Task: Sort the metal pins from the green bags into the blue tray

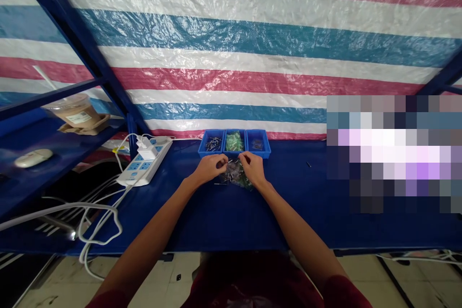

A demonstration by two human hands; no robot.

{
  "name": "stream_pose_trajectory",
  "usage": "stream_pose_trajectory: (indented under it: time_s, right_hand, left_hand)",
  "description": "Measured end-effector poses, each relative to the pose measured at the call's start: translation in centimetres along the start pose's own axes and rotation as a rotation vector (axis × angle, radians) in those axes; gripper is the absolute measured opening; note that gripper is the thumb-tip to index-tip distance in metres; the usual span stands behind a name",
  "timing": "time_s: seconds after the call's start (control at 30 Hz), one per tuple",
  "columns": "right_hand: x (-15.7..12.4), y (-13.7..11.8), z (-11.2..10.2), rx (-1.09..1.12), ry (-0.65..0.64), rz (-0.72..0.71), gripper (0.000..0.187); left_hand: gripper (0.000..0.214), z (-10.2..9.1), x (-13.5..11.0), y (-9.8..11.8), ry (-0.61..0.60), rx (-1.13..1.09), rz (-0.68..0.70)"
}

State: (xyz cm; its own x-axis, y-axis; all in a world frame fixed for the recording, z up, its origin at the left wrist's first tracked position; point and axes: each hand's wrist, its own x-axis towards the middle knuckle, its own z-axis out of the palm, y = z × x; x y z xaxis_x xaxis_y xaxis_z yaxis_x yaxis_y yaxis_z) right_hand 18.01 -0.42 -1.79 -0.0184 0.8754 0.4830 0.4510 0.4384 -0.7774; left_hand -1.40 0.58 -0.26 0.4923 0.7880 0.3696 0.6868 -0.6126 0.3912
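Observation:
A mixed pile of small parts (235,173) lies on the blue table between my two hands, with clear, green and thin metal pieces in it. My left hand (210,168) is at the pile's left side, thumb and fingers curled together. On the other side my right hand (254,168) bends over the pile, its fingertips pinched close. Whatever is between the fingers of either hand is too small to make out. Just behind stand three joined blue bins: the left bin (200,147) holds dark metal pins, the middle bin (236,154) green pieces, the right bin (267,148) clear pieces.
A white power strip (144,166) with plugs and loose cables (104,231) lies left of my arm. Further left, a shelf holds a drink cup (77,113) and a white mouse (34,158). A small dark piece (308,164) lies to the right. The far right is pixelated.

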Motion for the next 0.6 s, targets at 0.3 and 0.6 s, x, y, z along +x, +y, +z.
stream_pose_trajectory:
  time_s: [0.3, 0.6]
  right_hand:
    - [-0.07, -0.3, 0.05, 0.068, -0.046, -0.058, 0.022]
    - [-0.08, -0.05, 0.37, 0.048, -0.109, -0.087, 0.016]
  left_hand:
    - [0.028, 0.21, 0.0, -0.02, 0.203, -0.082, 0.052]
    - [0.031, -0.04, 0.02, 0.54, 0.162, -0.2, -0.055]
